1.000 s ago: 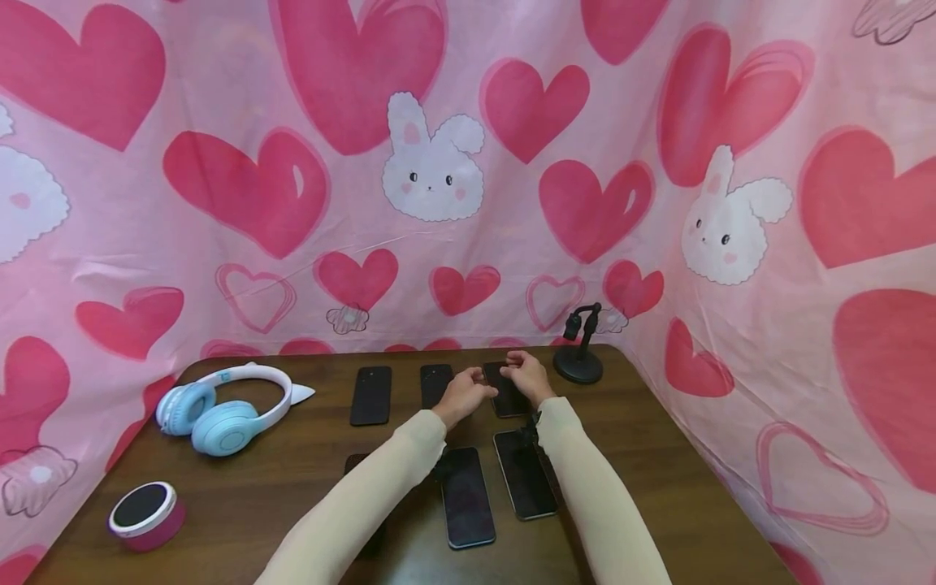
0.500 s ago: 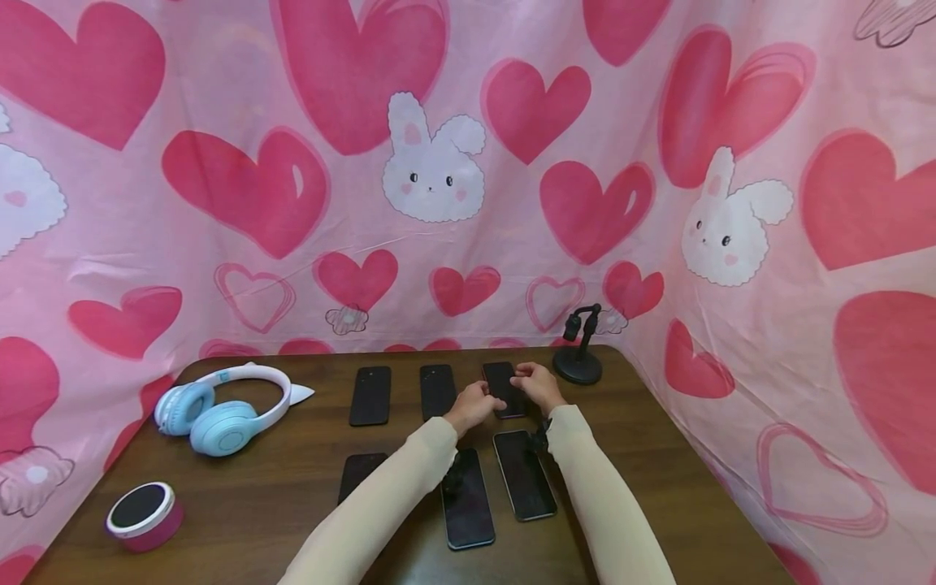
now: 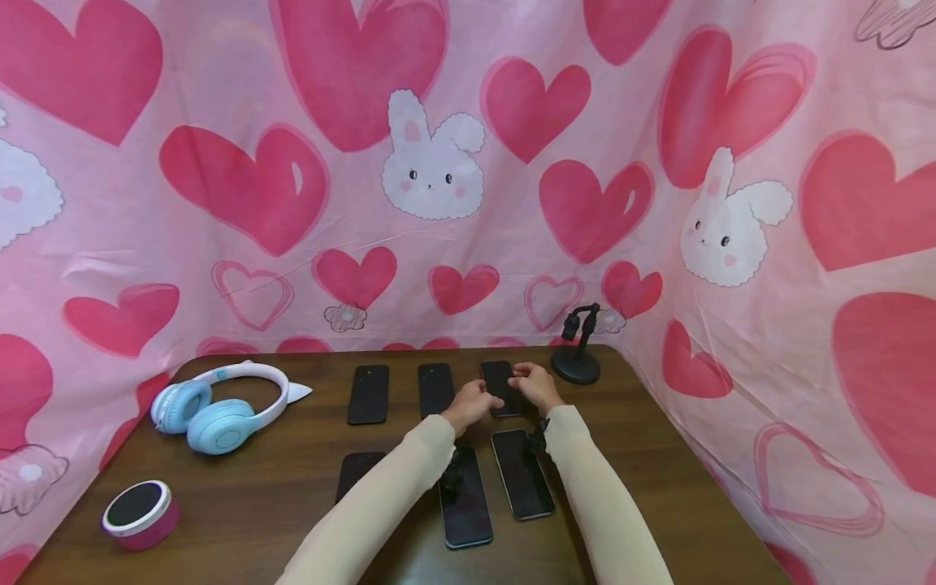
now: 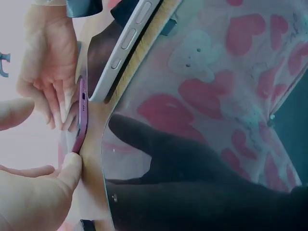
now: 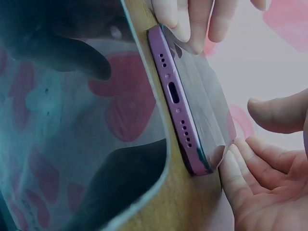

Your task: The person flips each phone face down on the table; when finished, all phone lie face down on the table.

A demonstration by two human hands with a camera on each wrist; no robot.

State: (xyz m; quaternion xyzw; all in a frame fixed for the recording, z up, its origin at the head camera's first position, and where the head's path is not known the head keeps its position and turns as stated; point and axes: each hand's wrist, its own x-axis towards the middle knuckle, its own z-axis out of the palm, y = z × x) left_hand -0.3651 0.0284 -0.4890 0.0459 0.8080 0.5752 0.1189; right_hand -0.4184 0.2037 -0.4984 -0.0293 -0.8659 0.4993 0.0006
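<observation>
A dark phone (image 3: 498,375) with a purple edge (image 5: 175,101) lies screen up at the back right of the wooden table. My left hand (image 3: 470,405) is at its left edge, with a fingertip against the phone's near corner in the left wrist view. On the opposite side, my right hand (image 3: 537,385) has its straight fingertips (image 5: 231,161) at the phone's right edge, thumb held apart. Two more phones, a front middle one (image 3: 468,516) and a front right one (image 3: 521,471), lie below my wrists. Reflections of the hands show in their screens.
Face down at the back are a left phone (image 3: 369,395) and a middle phone (image 3: 435,386). My left sleeve partly hides a front left phone (image 3: 358,467). Blue-white headphones (image 3: 227,406) and a pink round speaker (image 3: 140,514) stand left, a black stand (image 3: 576,361) back right.
Both hands have drawn slightly nearer and to the right, uncovering more of the purple-edged phone and the front left phone. Over the last half second they hardly move.
</observation>
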